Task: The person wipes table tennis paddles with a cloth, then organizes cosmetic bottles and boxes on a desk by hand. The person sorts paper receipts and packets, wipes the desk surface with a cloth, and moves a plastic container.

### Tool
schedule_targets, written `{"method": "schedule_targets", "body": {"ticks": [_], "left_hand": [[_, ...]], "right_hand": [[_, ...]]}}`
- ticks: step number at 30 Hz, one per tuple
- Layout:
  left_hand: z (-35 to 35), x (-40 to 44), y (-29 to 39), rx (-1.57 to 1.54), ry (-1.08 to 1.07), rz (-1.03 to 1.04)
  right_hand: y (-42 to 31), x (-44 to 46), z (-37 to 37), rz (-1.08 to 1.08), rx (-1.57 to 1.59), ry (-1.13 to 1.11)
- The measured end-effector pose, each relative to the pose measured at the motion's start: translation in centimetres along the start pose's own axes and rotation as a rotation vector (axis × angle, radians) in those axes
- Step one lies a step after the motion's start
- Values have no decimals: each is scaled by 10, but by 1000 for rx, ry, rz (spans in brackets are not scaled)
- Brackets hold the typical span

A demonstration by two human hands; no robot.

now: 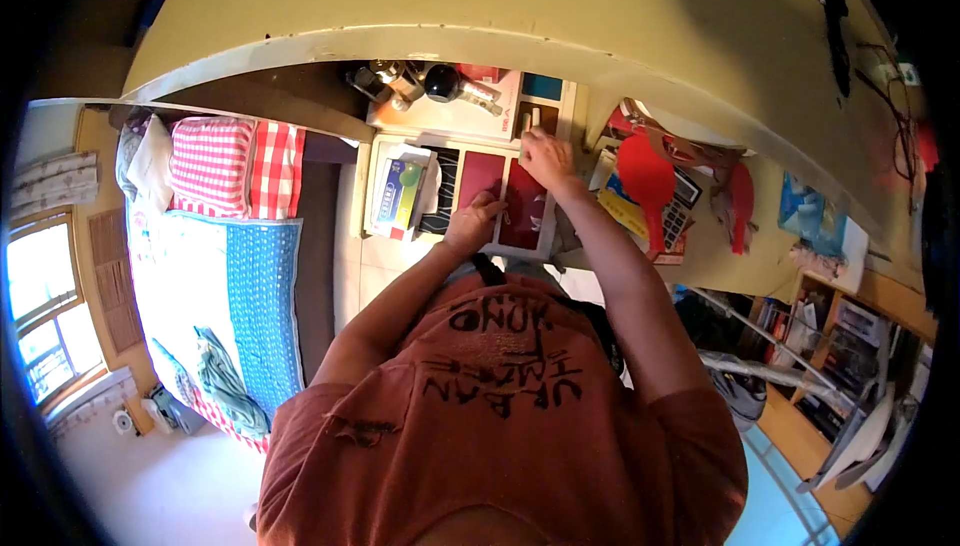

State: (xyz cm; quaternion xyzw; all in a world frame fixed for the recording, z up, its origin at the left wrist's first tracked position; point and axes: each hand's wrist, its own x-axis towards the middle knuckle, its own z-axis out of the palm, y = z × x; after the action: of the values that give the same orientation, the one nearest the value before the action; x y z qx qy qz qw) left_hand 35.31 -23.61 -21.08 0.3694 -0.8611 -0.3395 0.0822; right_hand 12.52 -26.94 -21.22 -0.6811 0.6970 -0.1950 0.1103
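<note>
My left hand is over the front of a drawer organizer with dark red compartments. Its fingers are drawn together; a tiny pale thing shows beside the fingertips, too small to name. My right hand is farther forward, at the divider between a dark red compartment and a small brown one. Its fingers are curled, and whatever they may hold is hidden. A short pale item stands in the brown compartment, close to those fingers. To the left of my left hand lies a green and blue box, beside black striped material.
Bottles and jars stand behind the drawer under a curved yellowish shelf edge. On the right-hand desk lie a calculator and red bird-shaped pieces. A bed is at left, a bookshelf at right.
</note>
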Motion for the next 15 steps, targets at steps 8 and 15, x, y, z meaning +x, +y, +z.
{"method": "schedule_targets", "body": {"ticks": [8, 15], "left_hand": [[5, -1, -4, -23, 3, 40], [-4, -4, 2, -39, -1, -52]], "right_hand": [[-3, -18, -21, 54, 475, -132], [-16, -27, 15, -62, 389, -104]]}}
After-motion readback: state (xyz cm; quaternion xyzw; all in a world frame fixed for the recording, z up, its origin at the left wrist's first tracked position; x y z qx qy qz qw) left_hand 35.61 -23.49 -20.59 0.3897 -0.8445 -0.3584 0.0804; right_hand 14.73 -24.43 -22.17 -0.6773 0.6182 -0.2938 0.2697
